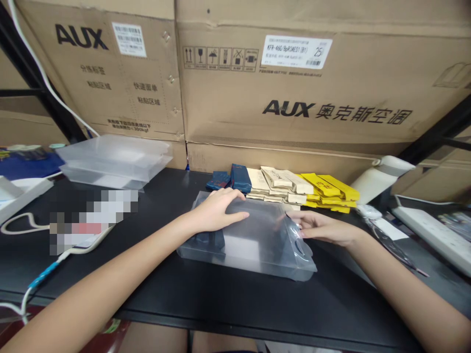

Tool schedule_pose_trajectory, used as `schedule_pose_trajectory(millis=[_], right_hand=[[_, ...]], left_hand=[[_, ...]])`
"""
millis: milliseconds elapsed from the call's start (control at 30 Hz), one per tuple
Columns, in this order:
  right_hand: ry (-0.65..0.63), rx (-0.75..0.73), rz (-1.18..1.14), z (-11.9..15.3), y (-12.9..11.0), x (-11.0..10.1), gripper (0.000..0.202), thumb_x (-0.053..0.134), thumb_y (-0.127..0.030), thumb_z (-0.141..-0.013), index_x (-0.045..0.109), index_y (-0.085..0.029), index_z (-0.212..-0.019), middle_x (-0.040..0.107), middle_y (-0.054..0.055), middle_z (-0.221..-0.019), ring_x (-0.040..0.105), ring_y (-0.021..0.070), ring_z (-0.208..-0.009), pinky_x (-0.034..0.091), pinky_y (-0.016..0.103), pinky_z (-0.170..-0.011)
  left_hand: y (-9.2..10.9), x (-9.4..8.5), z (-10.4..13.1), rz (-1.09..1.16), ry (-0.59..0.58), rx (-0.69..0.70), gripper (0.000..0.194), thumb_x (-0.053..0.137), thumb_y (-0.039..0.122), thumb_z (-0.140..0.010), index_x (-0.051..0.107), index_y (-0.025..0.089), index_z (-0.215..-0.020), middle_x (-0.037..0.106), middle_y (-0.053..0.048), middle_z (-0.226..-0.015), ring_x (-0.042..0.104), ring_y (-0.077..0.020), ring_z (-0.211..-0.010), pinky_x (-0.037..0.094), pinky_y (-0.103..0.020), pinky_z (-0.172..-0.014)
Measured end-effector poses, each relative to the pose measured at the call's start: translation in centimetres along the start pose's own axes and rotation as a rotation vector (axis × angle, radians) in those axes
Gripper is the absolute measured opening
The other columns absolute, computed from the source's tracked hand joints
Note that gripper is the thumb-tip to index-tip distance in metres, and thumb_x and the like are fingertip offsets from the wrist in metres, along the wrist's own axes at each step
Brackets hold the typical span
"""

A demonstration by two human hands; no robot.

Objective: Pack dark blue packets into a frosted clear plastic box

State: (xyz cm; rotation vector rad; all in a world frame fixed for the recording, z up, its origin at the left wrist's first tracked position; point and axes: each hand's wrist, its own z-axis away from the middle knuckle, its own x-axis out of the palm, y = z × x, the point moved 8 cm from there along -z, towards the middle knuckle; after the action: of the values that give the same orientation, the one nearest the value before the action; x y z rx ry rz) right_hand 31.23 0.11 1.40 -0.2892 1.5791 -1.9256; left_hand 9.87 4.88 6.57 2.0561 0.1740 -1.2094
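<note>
A clear plastic box (253, 267) lies on the black table in front of me, with a dark item and a pale item showing through it. My left hand (217, 208) rests on its top left part, fingers apart. At the box's right end, my right hand (320, 226) pinches the crinkled clear film (297, 238). Behind the box lie dark blue packets (241, 177), stacked cream packets (279, 182) and yellow packets (331, 191).
Stacked clear boxes (117, 157) stand at the back left. A phone-like blurred item (91, 220) with a cable lies left. At right are a white bottle (382, 177), a power strip (434, 235) and a dark cable (390, 242). Large cartons (228, 108) form the back.
</note>
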Motion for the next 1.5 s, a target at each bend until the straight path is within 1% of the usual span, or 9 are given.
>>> schedule_pose_trajectory(millis=[167,367,533,700,867,967,1100,1367,1500], right_hand=[[0.002,0.029,-0.055,0.2,1.1,-0.7,0.049,0.079,-0.034,-0.075,0.067,-0.024,-0.121,0.070,0.006,-0.106,0.066,0.0192,-0.096,0.050,0.032,-0.088],[0.061,0.101,-0.005,0.3,2.1,-1.3,0.059,0.078,-0.041,-0.075,0.062,-0.024,-0.129,0.067,0.009,-0.116,0.063,0.0228,-0.105,0.049,0.037,-0.092],[0.088,0.101,-0.008,0.3,2.6,-1.5,0.064,0.077,-0.043,-0.075,0.058,-0.024,-0.133,0.066,0.008,-0.111,0.063,0.0197,-0.096,0.052,0.030,-0.079],[0.110,0.101,0.009,0.4,1.3,-0.8,0.052,0.073,-0.042,-0.079,0.062,-0.029,-0.129,0.064,0.003,-0.103,0.056,0.0107,-0.072,0.046,0.021,-0.059],[0.180,0.072,0.078,0.1,-0.1,-0.4,0.048,0.071,-0.046,-0.081,0.064,-0.035,-0.127,0.061,0.003,-0.123,0.056,0.0119,-0.076,0.047,0.021,-0.060],[0.164,0.042,0.091,0.1,-0.2,-0.4,0.048,0.072,-0.045,-0.080,0.065,-0.032,-0.126,0.060,0.005,-0.130,0.061,0.0190,-0.094,0.051,0.025,-0.068],[0.079,-0.015,0.028,0.1,-0.1,-0.1,0.047,0.077,-0.039,-0.076,0.069,-0.027,-0.121,0.066,0.009,-0.127,0.059,0.0267,-0.116,0.048,0.037,-0.094],[0.084,-0.062,-0.172,-0.4,0.2,0.0,0.020,0.080,-0.034,-0.075,0.079,-0.033,-0.095,0.063,0.004,-0.134,0.051,0.0233,-0.131,0.033,0.040,-0.112],[0.053,-0.095,-0.104,-0.5,-0.3,0.3,0.021,0.077,-0.038,-0.079,0.078,-0.033,-0.100,0.057,0.003,-0.141,0.043,0.0243,-0.137,0.028,0.042,-0.115]], left_hand=[[-0.1,0.1,0.0,0.000,-0.009,0.003,0.033,0.060,0.044,-0.088,0.057,0.021,-0.110,0.063,-0.009,-0.115,0.056,-0.0273,-0.111,0.040,-0.045,-0.101],[0.0,0.2,0.0,-0.004,-0.020,-0.004,0.032,0.060,0.044,-0.088,0.057,0.021,-0.110,0.063,-0.009,-0.115,0.056,-0.0277,-0.112,0.041,-0.046,-0.100],[0.0,0.2,0.0,-0.003,-0.022,-0.004,0.031,0.060,0.043,-0.088,0.057,0.022,-0.109,0.062,-0.009,-0.116,0.056,-0.0275,-0.112,0.040,-0.047,-0.101],[0.0,0.1,0.0,-0.002,-0.022,-0.003,0.031,0.059,0.044,-0.088,0.057,0.022,-0.109,0.063,-0.008,-0.115,0.056,-0.0275,-0.111,0.041,-0.046,-0.100],[0.1,0.1,0.0,-0.003,-0.022,-0.006,0.030,0.059,0.044,-0.088,0.057,0.022,-0.109,0.063,-0.008,-0.115,0.056,-0.0275,-0.112,0.041,-0.046,-0.100],[0.0,0.1,0.1,-0.004,-0.019,-0.004,0.031,0.060,0.044,-0.088,0.057,0.022,-0.109,0.063,-0.008,-0.115,0.055,-0.0277,-0.113,0.040,-0.047,-0.101],[0.0,0.2,0.1,-0.006,-0.020,-0.002,0.032,0.059,0.044,-0.088,0.057,0.022,-0.111,0.063,-0.008,-0.115,0.056,-0.0273,-0.111,0.041,-0.046,-0.100],[0.1,0.2,0.0,-0.015,-0.022,-0.002,0.033,0.059,0.044,-0.088,0.057,0.021,-0.112,0.063,-0.009,-0.116,0.056,-0.0277,-0.113,0.041,-0.046,-0.100],[0.1,0.2,0.0,-0.011,-0.021,0.004,0.033,0.058,0.046,-0.088,0.057,0.021,-0.111,0.063,-0.009,-0.116,0.056,-0.0279,-0.112,0.041,-0.046,-0.099]])
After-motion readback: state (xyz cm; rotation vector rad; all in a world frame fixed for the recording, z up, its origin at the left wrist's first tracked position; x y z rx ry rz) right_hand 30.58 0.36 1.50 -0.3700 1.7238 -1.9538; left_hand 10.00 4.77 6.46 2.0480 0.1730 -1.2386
